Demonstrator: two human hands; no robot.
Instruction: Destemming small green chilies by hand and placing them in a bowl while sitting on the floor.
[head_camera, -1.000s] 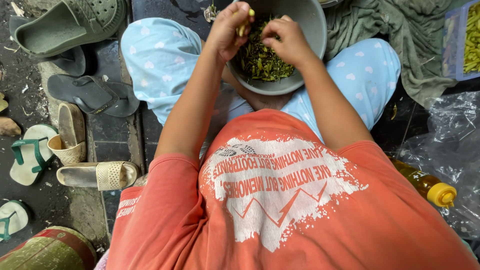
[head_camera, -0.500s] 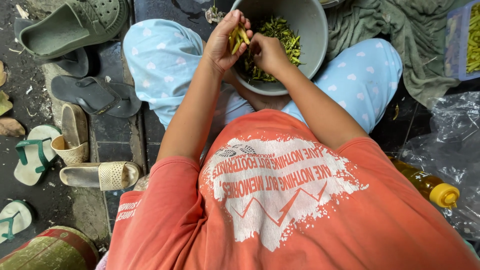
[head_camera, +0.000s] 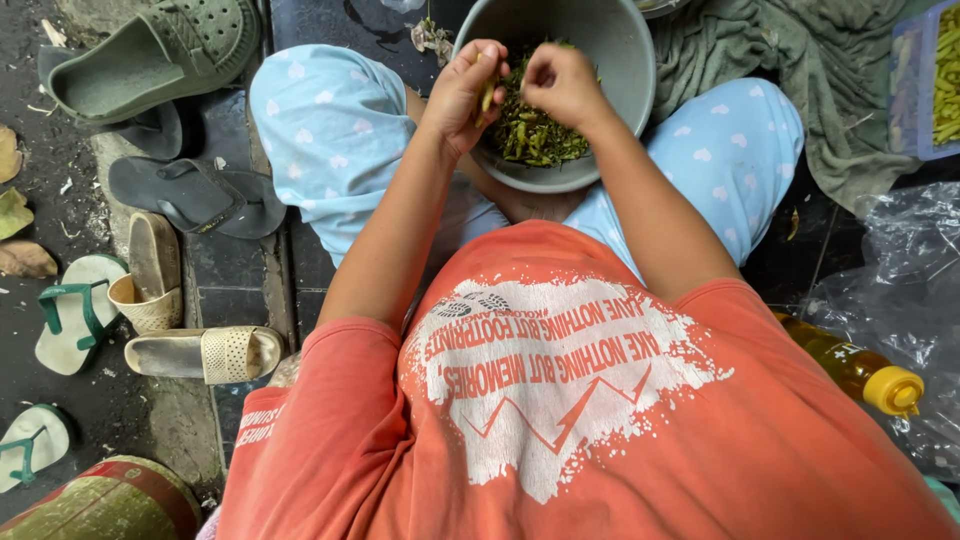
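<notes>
I sit cross-legged in an orange shirt and pale blue trousers, with a grey-green bowl (head_camera: 625, 45) between my knees. Chopped green bean pieces (head_camera: 530, 138) lie in the bowl. My left hand (head_camera: 462, 92) hovers over the bowl's near left side, closed around a small bunch of green beans (head_camera: 487, 97). My right hand (head_camera: 562, 85) is right beside it, fingers pinched together at the tip of that bunch. Both hands almost touch above the pile.
Several sandals and a green clog (head_camera: 150, 55) lie on the dark ground at the left. At the right are a green cloth (head_camera: 800, 50), a blue tray of beans (head_camera: 935, 75), a yellow-capped oil bottle (head_camera: 860, 370) and clear plastic (head_camera: 900, 260).
Both hands lifted out of the bowl's pile; my left hand came up holding a bunch of beans, and my right hand closed in on its tip.
</notes>
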